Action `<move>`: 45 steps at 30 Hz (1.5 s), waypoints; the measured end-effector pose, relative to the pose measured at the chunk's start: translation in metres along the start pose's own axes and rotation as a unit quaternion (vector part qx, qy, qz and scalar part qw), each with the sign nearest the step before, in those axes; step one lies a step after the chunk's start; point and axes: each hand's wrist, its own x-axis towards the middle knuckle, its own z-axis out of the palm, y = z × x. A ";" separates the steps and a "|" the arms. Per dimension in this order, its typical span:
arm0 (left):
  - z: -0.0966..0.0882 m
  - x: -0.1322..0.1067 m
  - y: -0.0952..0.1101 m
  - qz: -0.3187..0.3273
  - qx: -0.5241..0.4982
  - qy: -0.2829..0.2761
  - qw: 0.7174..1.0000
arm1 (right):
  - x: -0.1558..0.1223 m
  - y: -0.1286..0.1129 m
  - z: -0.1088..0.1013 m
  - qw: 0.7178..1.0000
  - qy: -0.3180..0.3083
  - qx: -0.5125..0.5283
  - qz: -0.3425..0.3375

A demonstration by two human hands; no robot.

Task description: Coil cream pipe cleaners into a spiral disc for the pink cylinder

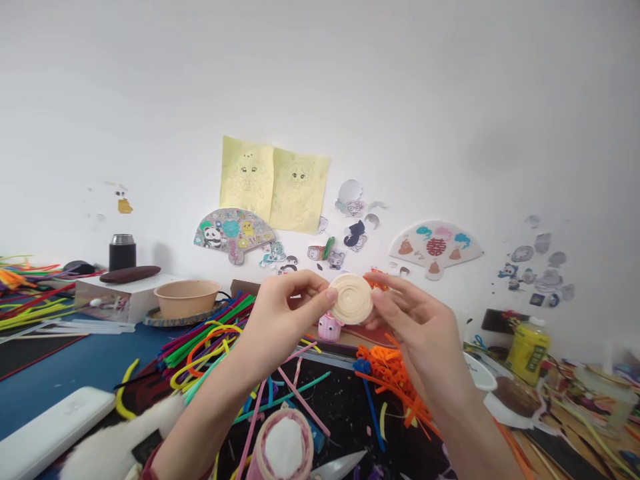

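Note:
Between my two hands I hold up a cream coiled disc [351, 300], its spiral face turned towards me. My left hand [286, 308] is closed on the disc's left edge, thumb in front. At the right edge, the thumb and fingers of my right hand [421, 319] pinch it, with the other fingers loosely bent. Just below and behind the disc sits a small pink figure [329, 329] with googly eyes. On the dark mat [350, 393] beneath lie loose pink and teal pipe cleaners. A round pink container [260, 452] with a white inside stands at the bottom, beside a scissor blade [341, 465].
Orange pipe cleaners [385, 367] pile up right of centre, with coloured bundles [200, 347] at left. A peach bowl [186, 298], black flask [123, 255] and white box-like device [60, 427] are at left. A yellow bottle [529, 350] stands right. Paper fans [436, 248] hang on the wall.

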 end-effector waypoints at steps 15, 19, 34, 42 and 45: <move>-0.007 -0.005 0.006 0.146 0.103 -0.032 0.983 | -0.015 -0.013 -0.002 0.972 -0.025 -0.179 -0.150; -0.009 -0.007 0.004 0.181 0.134 -0.039 0.974 | -0.017 -0.016 -0.001 0.971 -0.005 -0.176 -0.161; -0.007 -0.010 0.008 0.215 0.147 -0.048 0.964 | -0.014 -0.021 -0.004 0.988 -0.043 -0.098 -0.109; -0.009 -0.007 0.004 0.174 0.129 -0.050 0.975 | -0.010 -0.018 -0.004 0.995 -0.047 -0.072 -0.056; -0.009 -0.006 0.002 0.163 0.125 -0.055 0.977 | -0.008 -0.017 -0.003 0.997 -0.056 -0.047 -0.025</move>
